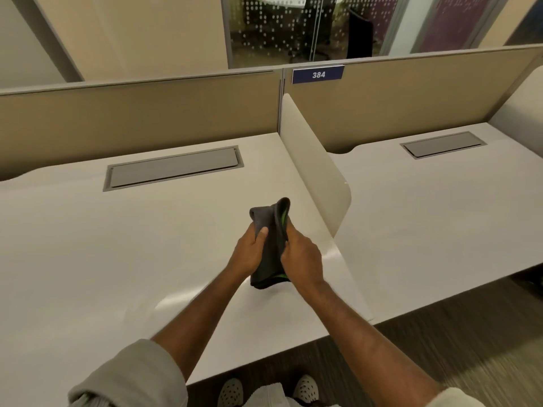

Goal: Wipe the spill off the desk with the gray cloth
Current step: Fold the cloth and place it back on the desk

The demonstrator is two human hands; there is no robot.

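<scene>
- Head view: your left hand (249,254) and right hand (302,257) both grip the cloth (271,248), bunched upright between them above the tabletop (88,259).
- Your left fingers (262,232) are curled closed on the cloth's left side; the right ones wrap its right edge, where green trim shows.
- A white divider (317,171) stands just right of the cloth.
- A gray hatch (173,168) sits well behind your hands.
- No spill can be made out.

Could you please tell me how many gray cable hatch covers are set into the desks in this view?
2: one gray hatch cover at the back of the near desk, one on the neighbouring desk right of the divider.
</scene>
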